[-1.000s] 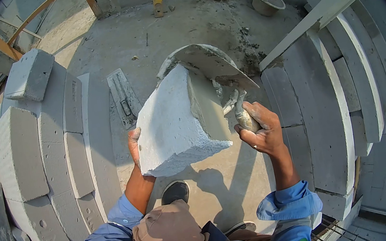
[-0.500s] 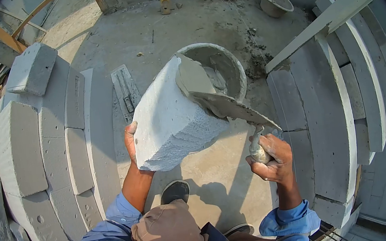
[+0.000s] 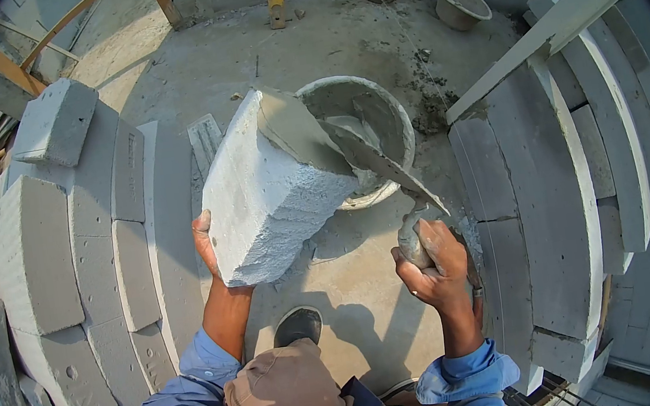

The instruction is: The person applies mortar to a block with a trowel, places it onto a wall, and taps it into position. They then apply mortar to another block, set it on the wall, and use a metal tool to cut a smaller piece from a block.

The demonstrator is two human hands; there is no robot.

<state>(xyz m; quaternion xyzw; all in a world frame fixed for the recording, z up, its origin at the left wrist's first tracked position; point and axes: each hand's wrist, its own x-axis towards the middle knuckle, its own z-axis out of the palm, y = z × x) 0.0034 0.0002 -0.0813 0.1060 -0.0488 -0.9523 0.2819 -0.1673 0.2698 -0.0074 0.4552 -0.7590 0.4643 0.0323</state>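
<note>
At the bottom of the frame sit the person's blue sleeves, a tan-clad knee (image 3: 284, 389) and a dark shoe (image 3: 296, 324) on the concrete floor (image 3: 372, 312). Just above, right of centre, the right hand (image 3: 432, 267) is closed around the handle of a brick trowel (image 3: 373, 165), whose mortar-smeared blade slants up and left onto the block. Left of centre, the left hand (image 3: 205, 243) is wrapped around the lower left edge of an aerated concrete block (image 3: 263, 199), holding it tilted in mid-frame, clear of the floor, with its mortared end face turned up toward the trowel.

The block looks rigid and chalky, probably light for its bulk since one hand carries it, but its corners look crumbly and the wet mortar would be slippery; the dry, rough side faces and lower edge seem the best places to take hold.

Behind the block a round mortar pan (image 3: 393, 124) rests on the floor, partly hidden by it. A notched trowel (image 3: 205, 136) lies flat to its left. A low curved block wall (image 3: 94, 258) fills the left of the frame, with a loose block (image 3: 56, 123) on top; another block wall (image 3: 546, 198) rises at right. A small bucket (image 3: 463, 2) stands at the upper right.
</note>
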